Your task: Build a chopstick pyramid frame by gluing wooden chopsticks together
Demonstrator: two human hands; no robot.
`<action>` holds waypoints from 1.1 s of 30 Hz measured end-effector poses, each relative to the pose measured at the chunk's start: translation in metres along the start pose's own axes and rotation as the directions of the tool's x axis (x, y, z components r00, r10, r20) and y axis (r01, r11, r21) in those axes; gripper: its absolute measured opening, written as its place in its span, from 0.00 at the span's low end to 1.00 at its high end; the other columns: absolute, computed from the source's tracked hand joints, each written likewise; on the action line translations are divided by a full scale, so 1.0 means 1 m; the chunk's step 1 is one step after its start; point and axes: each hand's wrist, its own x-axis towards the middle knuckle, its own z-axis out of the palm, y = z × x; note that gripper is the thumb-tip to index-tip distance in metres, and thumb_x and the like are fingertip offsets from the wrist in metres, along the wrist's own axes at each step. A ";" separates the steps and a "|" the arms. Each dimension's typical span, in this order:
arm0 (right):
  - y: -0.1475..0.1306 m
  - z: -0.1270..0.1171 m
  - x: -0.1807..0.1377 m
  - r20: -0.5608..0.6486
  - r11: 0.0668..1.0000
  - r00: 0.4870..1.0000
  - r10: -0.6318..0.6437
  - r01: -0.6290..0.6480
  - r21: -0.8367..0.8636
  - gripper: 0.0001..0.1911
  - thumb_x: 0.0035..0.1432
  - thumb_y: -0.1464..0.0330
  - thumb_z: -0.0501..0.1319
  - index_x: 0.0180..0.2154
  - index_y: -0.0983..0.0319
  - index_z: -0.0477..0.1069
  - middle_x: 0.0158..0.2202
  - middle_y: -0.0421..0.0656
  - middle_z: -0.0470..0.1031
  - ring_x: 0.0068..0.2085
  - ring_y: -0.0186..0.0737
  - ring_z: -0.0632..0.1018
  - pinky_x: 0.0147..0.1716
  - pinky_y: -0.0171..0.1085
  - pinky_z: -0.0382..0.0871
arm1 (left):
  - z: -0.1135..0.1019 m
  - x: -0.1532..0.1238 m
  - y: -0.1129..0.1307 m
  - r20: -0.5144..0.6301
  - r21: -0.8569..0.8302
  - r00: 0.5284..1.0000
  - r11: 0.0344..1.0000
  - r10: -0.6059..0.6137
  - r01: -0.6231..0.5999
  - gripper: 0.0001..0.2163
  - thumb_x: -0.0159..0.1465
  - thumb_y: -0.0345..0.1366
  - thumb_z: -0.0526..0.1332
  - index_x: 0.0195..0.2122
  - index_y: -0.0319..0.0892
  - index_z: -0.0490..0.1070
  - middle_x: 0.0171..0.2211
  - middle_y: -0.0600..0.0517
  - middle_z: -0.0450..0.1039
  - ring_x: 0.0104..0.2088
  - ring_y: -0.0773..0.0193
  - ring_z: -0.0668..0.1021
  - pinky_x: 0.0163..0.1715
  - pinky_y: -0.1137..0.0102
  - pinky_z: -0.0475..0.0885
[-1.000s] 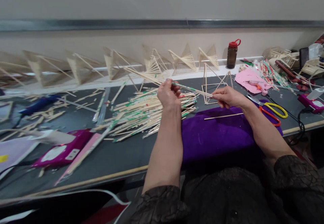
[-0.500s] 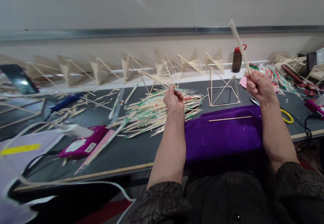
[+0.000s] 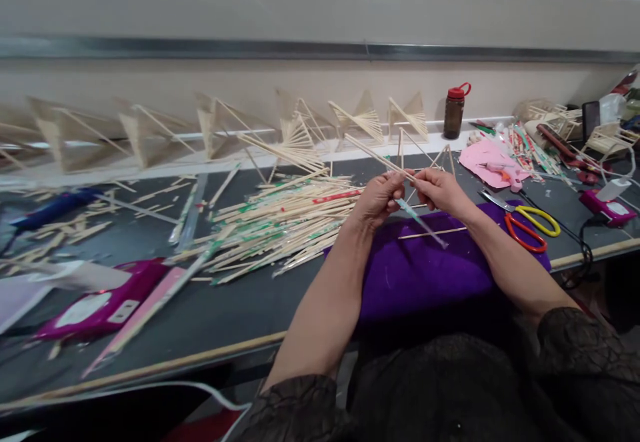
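Both hands meet above the purple cloth [image 3: 425, 275]. My left hand [image 3: 377, 197] and my right hand [image 3: 440, 191] are closed on a pair of bamboo chopsticks [image 3: 373, 155] that slants up to the left. A clear wrapper [image 3: 420, 221] hangs from the hands down to the right. A single bare stick [image 3: 433, 233] lies on the cloth below them. A pile of wrapped chopsticks [image 3: 280, 222] lies to the left of my left hand. A stick-frame pyramid [image 3: 425, 159] stands just behind the hands.
Fan-shaped stick models [image 3: 300, 135] line the back ledge. A brown bottle with a red cap [image 3: 455, 110] stands there too. Scissors with yellow and orange handles [image 3: 530, 222] lie at the right. Magenta glue guns [image 3: 100, 305] [image 3: 607, 205] lie at both ends. Pink paper [image 3: 487, 162] is behind the scissors.
My right hand came down from its raised position with the chopsticks and met my left hand, which moved right, off the pile. A clear wrapper now hangs from the hands.
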 end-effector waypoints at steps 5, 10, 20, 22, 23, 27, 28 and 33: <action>0.001 -0.001 -0.001 0.023 0.996 0.999 -0.041 0.043 -0.082 0.11 0.68 0.71 0.60 0.30 0.61 0.67 0.18 0.31 0.69 0.17 0.24 0.66 0.19 0.28 0.59 | 0.006 -0.003 0.000 0.024 0.055 0.999 0.998 0.034 -0.035 0.23 0.51 0.47 0.78 0.40 0.35 0.78 0.19 0.60 0.63 0.16 0.78 0.60 0.14 0.81 0.52; -0.003 -0.009 0.000 -0.022 0.996 0.999 -0.037 0.039 0.086 0.11 0.68 0.69 0.60 0.31 0.61 0.67 0.18 0.31 0.68 0.16 0.25 0.65 0.17 0.28 0.57 | 0.007 -0.004 -0.002 0.048 0.128 0.997 0.990 0.056 -0.061 0.19 0.53 0.43 0.76 0.40 0.38 0.77 0.20 0.60 0.63 0.17 0.76 0.61 0.14 0.80 0.53; 0.001 -0.012 0.001 -0.060 0.977 0.996 -0.065 0.075 0.198 0.11 0.64 0.64 0.63 0.31 0.61 0.68 0.18 0.32 0.68 0.16 0.25 0.64 0.16 0.28 0.55 | 0.004 -0.005 -0.005 0.134 0.127 0.990 0.989 0.052 -0.069 0.16 0.54 0.30 0.71 0.44 0.38 0.77 0.31 0.52 0.78 0.27 0.68 0.80 0.24 0.75 0.72; 0.000 -0.014 0.001 -0.041 0.963 0.997 -0.060 0.069 0.262 0.10 0.63 0.63 0.64 0.32 0.61 0.69 0.18 0.32 0.69 0.16 0.25 0.64 0.16 0.28 0.55 | 0.002 -0.004 -0.004 0.183 0.153 0.983 0.987 0.029 -0.058 0.17 0.54 0.33 0.72 0.44 0.37 0.76 0.31 0.51 0.79 0.25 0.68 0.80 0.21 0.76 0.71; 0.000 -0.015 0.000 -0.026 0.953 0.998 -0.058 0.063 0.297 0.11 0.62 0.61 0.64 0.33 0.62 0.70 0.18 0.32 0.69 0.16 0.25 0.64 0.16 0.28 0.55 | 0.001 -0.004 -0.003 0.213 0.173 0.977 0.984 0.012 -0.049 0.17 0.54 0.34 0.72 0.44 0.37 0.75 0.30 0.51 0.79 0.24 0.67 0.80 0.20 0.76 0.69; -0.002 -0.021 0.000 0.017 0.911 0.999 -0.052 0.040 0.410 0.19 0.56 0.52 0.68 0.34 0.61 0.69 0.18 0.31 0.68 0.17 0.25 0.64 0.15 0.28 0.54 | 0.007 -0.013 0.003 0.280 0.219 0.960 0.975 -0.025 -0.038 0.19 0.54 0.41 0.74 0.43 0.40 0.73 0.25 0.53 0.79 0.16 0.68 0.75 0.14 0.76 0.63; -0.002 -0.022 0.000 0.020 0.904 0.999 -0.049 0.036 0.427 0.20 0.54 0.51 0.69 0.34 0.60 0.69 0.18 0.31 0.68 0.17 0.25 0.63 0.15 0.28 0.53 | 0.009 -0.019 0.005 0.280 0.219 0.960 0.975 -0.016 -0.047 0.18 0.54 0.42 0.74 0.42 0.41 0.73 0.24 0.54 0.78 0.15 0.69 0.74 0.14 0.77 0.62; -0.004 -0.024 -0.002 0.053 0.902 0.999 0.000 -0.023 0.431 0.17 0.56 0.54 0.69 0.34 0.60 0.69 0.19 0.31 0.68 0.18 0.25 0.64 0.16 0.28 0.53 | 0.005 -0.083 0.020 0.406 0.454 0.902 0.889 -0.146 -0.060 0.08 0.60 0.41 0.71 0.35 0.42 0.81 0.22 0.53 0.78 0.19 0.70 0.74 0.20 0.77 0.67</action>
